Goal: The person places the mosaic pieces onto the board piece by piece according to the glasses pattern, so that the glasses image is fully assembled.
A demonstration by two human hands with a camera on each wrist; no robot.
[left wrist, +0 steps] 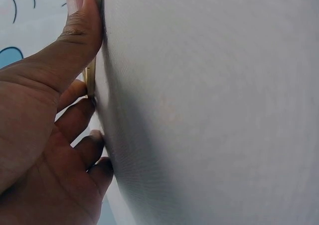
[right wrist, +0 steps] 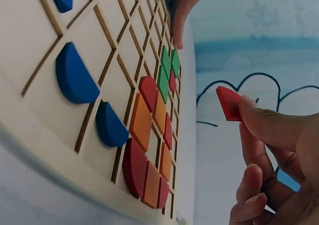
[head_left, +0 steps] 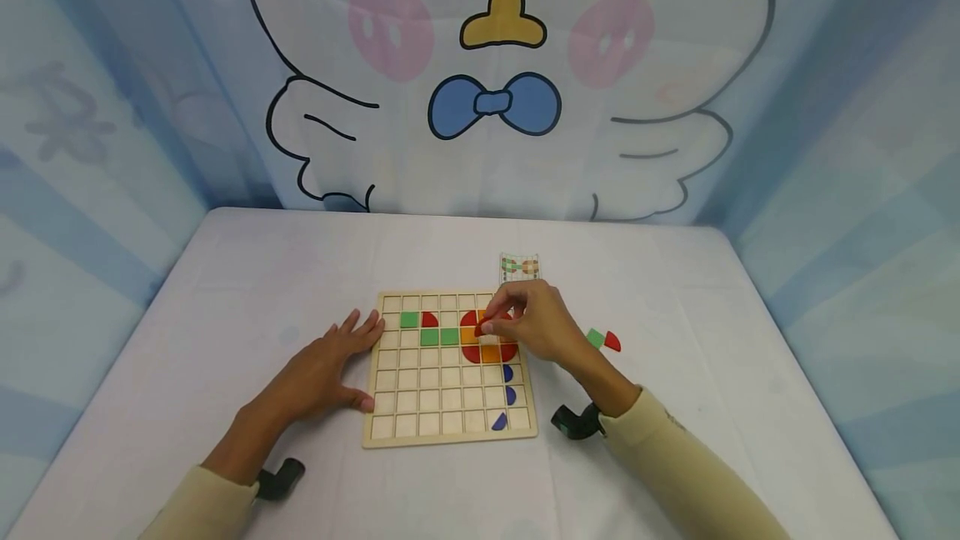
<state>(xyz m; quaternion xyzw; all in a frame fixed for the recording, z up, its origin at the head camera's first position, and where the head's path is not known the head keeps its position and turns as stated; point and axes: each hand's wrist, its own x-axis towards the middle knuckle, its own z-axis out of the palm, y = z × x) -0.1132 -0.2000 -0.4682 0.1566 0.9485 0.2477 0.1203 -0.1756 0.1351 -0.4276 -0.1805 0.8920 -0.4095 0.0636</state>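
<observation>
The head view looks forward and down from above, farthest off, taking in the white tabletop (head_left: pixel 285 273) with the printed backdrop (head_left: pixel 487 165) at twelve o'clock. The left-wrist view sits close by the left hand (left wrist: pixel 40 115), rolled sideways, tabletop filling its three o'clock side, the gridded board's (head_left: pixel 430 401) edge near eleven. The right-wrist view, also close and rolled, faces across the board from its right edge, red piece (right wrist: pixel 229 104) at three, sharing the board's coloured pieces (right wrist: pixel 141 122) with the head view.
</observation>
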